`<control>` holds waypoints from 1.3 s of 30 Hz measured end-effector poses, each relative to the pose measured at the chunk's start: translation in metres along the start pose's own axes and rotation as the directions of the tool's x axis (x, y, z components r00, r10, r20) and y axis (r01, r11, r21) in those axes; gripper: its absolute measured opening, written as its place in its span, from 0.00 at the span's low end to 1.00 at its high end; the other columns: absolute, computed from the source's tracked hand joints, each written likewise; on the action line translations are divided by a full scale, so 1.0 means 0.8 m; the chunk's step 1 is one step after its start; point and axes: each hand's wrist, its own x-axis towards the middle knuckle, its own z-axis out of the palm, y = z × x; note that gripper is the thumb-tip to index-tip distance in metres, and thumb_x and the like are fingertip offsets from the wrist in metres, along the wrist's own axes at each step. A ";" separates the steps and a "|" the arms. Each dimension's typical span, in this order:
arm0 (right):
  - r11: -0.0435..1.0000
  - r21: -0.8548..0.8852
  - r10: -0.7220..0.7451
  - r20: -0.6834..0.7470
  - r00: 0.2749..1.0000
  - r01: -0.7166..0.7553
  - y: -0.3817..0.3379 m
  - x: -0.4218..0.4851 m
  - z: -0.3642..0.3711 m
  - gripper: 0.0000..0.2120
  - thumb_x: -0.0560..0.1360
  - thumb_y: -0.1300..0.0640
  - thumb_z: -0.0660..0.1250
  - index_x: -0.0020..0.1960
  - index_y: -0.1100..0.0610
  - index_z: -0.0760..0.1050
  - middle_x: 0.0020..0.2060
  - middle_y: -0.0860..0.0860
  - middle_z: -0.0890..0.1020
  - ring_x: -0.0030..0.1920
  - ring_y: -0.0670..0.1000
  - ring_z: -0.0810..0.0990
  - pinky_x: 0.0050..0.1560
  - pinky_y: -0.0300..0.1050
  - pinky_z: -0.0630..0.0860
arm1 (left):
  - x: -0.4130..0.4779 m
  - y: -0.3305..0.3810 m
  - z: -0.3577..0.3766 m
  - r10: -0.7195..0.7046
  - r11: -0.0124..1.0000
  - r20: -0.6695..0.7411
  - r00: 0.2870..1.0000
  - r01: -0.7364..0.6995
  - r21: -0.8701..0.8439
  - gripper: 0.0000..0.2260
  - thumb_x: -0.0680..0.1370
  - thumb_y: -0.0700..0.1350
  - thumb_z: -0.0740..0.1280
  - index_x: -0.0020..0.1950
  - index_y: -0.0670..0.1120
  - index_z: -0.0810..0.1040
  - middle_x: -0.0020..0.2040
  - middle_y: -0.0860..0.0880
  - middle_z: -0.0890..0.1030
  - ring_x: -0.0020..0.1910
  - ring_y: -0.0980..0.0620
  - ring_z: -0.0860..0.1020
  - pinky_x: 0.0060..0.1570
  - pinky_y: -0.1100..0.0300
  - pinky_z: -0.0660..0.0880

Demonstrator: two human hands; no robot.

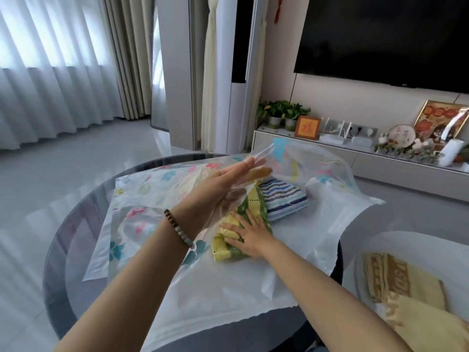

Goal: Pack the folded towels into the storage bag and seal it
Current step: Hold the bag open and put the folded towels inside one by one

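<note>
A clear storage bag (142,199) printed with coloured flowers lies on the round glass table (66,224). My left hand (225,184), fingers straight, lifts the bag's upper layer at its mouth. My right hand (247,236) presses flat on a folded yellow and green towel (253,204) at the bag's opening. A folded blue and white striped towel (284,199) lies just beyond it, under the raised plastic.
White plastic sheet (317,237) spreads over the table's right side. A folded beige and brown towel (403,283) rests on a white seat at the lower right. A low TV cabinet (380,161) with plants and ornaments stands behind.
</note>
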 end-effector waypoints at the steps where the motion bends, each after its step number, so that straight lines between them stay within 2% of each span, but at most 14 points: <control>1: 0.999 -0.004 0.032 0.012 0.999 -0.032 -0.002 0.005 -0.004 0.27 0.76 0.33 0.48 0.74 0.33 0.49 0.77 0.43 0.41 0.77 0.57 0.37 0.74 0.61 0.38 | -0.001 0.002 0.002 -0.006 1.000 -0.002 1.000 0.006 -0.002 0.12 0.77 0.54 0.60 0.55 0.53 0.78 0.55 0.57 0.82 0.21 0.62 0.62 0.18 0.76 0.60; 3: 0.998 -0.004 0.056 0.049 0.997 -0.056 -0.007 0.007 -0.012 0.28 0.76 0.34 0.49 0.74 0.35 0.49 0.77 0.43 0.41 0.77 0.58 0.37 0.74 0.62 0.39 | -0.003 0.004 0.005 -0.004 1.000 0.007 1.000 0.004 -0.014 0.12 0.77 0.54 0.59 0.56 0.54 0.77 0.57 0.56 0.82 0.21 0.61 0.64 0.20 0.76 0.64; 5: 0.999 0.017 0.031 0.081 0.996 -0.033 -0.009 0.000 -0.021 0.29 0.75 0.33 0.51 0.74 0.36 0.49 0.77 0.44 0.41 0.77 0.58 0.37 0.74 0.62 0.40 | -0.004 0.004 0.008 0.006 0.999 -0.011 1.000 -0.006 0.038 0.13 0.79 0.53 0.57 0.60 0.53 0.74 0.59 0.57 0.79 0.37 0.61 0.82 0.45 0.73 0.75; 7: 0.995 0.097 -0.022 0.090 0.996 0.014 -0.008 -0.019 -0.031 0.30 0.74 0.32 0.54 0.74 0.35 0.51 0.78 0.43 0.43 0.77 0.57 0.41 0.75 0.61 0.44 | -0.004 0.001 0.009 0.009 0.996 -0.044 0.999 -0.005 0.089 0.15 0.80 0.53 0.55 0.65 0.52 0.71 0.61 0.57 0.76 0.61 0.56 0.63 0.67 0.55 0.54; 12: 0.855 0.518 -0.061 0.074 0.995 0.014 0.040 -0.125 -0.069 0.27 0.73 0.37 0.63 0.70 0.34 0.62 0.76 0.41 0.55 0.74 0.46 0.57 0.73 0.49 0.59 | -0.001 -0.012 0.016 0.033 0.999 -0.109 0.993 -0.028 0.047 0.12 0.80 0.50 0.55 0.60 0.52 0.73 0.60 0.52 0.78 0.60 0.52 0.55 0.69 0.50 0.50; 17: 0.639 0.747 0.188 0.077 0.979 -0.182 0.164 -0.244 -0.094 0.12 0.76 0.53 0.67 0.58 0.48 0.78 0.59 0.48 0.80 0.56 0.41 0.80 0.56 0.34 0.75 | 0.014 -0.030 0.030 0.036 0.996 -0.132 0.991 -0.026 0.081 0.10 0.79 0.53 0.56 0.53 0.57 0.76 0.49 0.62 0.82 0.62 0.46 0.74 0.62 0.57 0.68; 21: 0.400 0.829 0.545 0.128 0.828 -0.391 0.265 -0.318 -0.069 0.26 0.64 0.43 0.74 0.57 0.55 0.76 0.58 0.54 0.81 0.52 0.45 0.80 0.49 0.37 0.75 | 0.024 -0.038 0.039 0.027 0.998 -0.151 0.988 -0.034 -0.043 0.12 0.80 0.51 0.56 0.59 0.52 0.74 0.59 0.52 0.78 0.39 0.57 0.83 0.43 0.70 0.77; 23: 0.265 0.846 0.719 0.147 0.680 -0.463 0.305 -0.335 -0.040 0.36 0.59 0.40 0.77 0.61 0.56 0.73 0.59 0.54 0.78 0.55 0.50 0.76 0.53 0.43 0.71 | 0.032 -0.045 0.040 0.029 0.999 -0.153 0.988 -0.032 -0.017 0.13 0.80 0.52 0.55 0.62 0.52 0.72 0.61 0.53 0.77 0.57 0.51 0.72 0.65 0.61 0.65; 25: 0.104 0.850 0.786 0.248 0.566 -0.516 0.334 -0.343 -0.013 0.35 0.61 0.45 0.77 0.63 0.59 0.71 0.61 0.56 0.75 0.59 0.54 0.73 0.47 0.44 0.68 | 0.037 -0.050 0.038 0.021 1.000 -0.160 0.987 -0.023 -0.013 0.16 0.79 0.53 0.56 0.64 0.51 0.71 0.64 0.52 0.75 0.61 0.49 0.58 0.70 0.52 0.47; 27: -0.016 0.818 0.808 0.349 0.474 -0.575 0.356 -0.341 0.012 0.37 0.68 0.50 0.74 0.71 0.59 0.64 0.70 0.57 0.68 0.68 0.59 0.66 0.49 0.44 0.66 | 0.041 -0.054 0.037 0.010 0.999 -0.136 0.991 -0.014 -0.031 0.19 0.73 0.59 0.65 0.61 0.53 0.74 0.63 0.53 0.78 0.50 0.46 0.78 0.64 0.58 0.67; 28: -0.063 0.801 0.807 0.392 0.441 -0.595 0.358 -0.342 0.017 0.38 0.69 0.52 0.74 0.73 0.59 0.61 0.73 0.56 0.65 0.71 0.59 0.63 0.53 0.46 0.65 | 0.043 -0.054 0.039 0.012 0.999 -0.118 0.993 -0.017 -0.046 0.24 0.66 0.63 0.70 0.57 0.54 0.77 0.61 0.54 0.80 0.31 0.52 0.82 0.45 0.67 0.77; 30: -0.100 0.815 0.803 0.405 0.437 -0.570 0.378 -0.336 0.041 0.40 0.68 0.53 0.75 0.74 0.59 0.60 0.73 0.56 0.64 0.72 0.58 0.62 0.62 0.49 0.65 | 0.048 -0.059 0.039 0.022 0.997 -0.113 0.993 -0.031 -0.077 0.29 0.56 0.65 0.75 0.54 0.56 0.79 0.57 0.57 0.82 0.19 0.60 0.65 0.20 0.73 0.66; 34: -0.122 0.832 0.807 0.401 0.434 -0.542 0.419 -0.320 0.082 0.52 0.56 0.51 0.81 0.74 0.61 0.60 0.72 0.58 0.65 0.71 0.59 0.65 0.67 0.55 0.67 | 0.058 -0.068 0.038 0.010 0.991 -0.116 0.993 -0.025 -0.132 0.30 0.55 0.64 0.76 0.53 0.56 0.79 0.55 0.59 0.82 0.18 0.60 0.62 0.17 0.72 0.63; 39: -0.195 0.866 0.797 0.414 0.440 -0.461 0.386 -0.319 0.065 0.39 0.65 0.54 0.77 0.70 0.66 0.66 0.68 0.61 0.71 0.67 0.61 0.71 0.63 0.53 0.70 | 0.060 -0.073 0.050 -0.016 0.994 -0.131 0.991 0.002 -0.105 0.21 0.64 0.61 0.70 0.54 0.55 0.77 0.52 0.60 0.83 0.18 0.60 0.60 0.17 0.72 0.62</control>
